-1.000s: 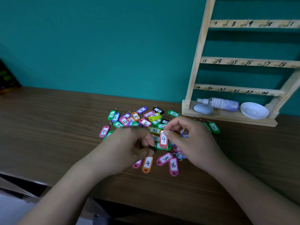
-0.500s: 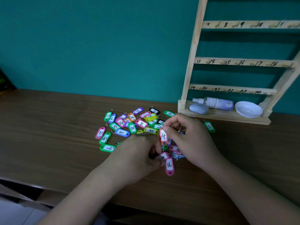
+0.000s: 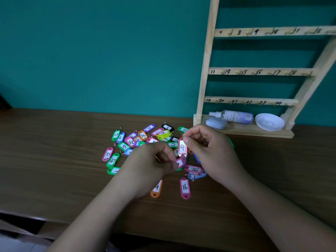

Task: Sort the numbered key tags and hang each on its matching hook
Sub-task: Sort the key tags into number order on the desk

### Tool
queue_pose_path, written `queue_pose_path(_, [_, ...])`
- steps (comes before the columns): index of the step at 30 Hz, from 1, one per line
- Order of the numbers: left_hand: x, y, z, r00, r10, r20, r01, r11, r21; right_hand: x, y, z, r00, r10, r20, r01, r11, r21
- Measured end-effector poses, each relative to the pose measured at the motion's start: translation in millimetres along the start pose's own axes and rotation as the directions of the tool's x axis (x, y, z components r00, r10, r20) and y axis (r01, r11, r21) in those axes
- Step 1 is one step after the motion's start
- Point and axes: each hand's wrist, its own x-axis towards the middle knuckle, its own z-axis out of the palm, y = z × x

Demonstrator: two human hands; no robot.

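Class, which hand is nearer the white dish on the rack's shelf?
Right. The right hand is below-left of the white dish; the left hand lies farther left.

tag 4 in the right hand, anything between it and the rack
Nothing visible does. The right hand pinches tag 4 above the pile, with open air up to the rack. Hook 4 itself is not in frame.

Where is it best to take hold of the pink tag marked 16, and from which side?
Likely pinch pink tag 16 across its long edges, from above at the near end: it lies flat and free there, while its ring end lies against other tags.
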Motion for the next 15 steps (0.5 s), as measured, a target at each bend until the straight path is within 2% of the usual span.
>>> queue_pose_path(5, [13, 18, 16, 1.000, 0.009, -0.012, -0.011, 0.992, -0.123, 2, 19, -31, 1.000, 0.017, -0.015, -0.019, 0.994, -0.107])
queue_pose_path(15, [34, 57, 64, 0.996, 0.084, 0.021, -0.079, 0.979, -0.190, 14, 80, -124, 0.988, 0.109, -0.108, -0.136, 0.946, -0.295])
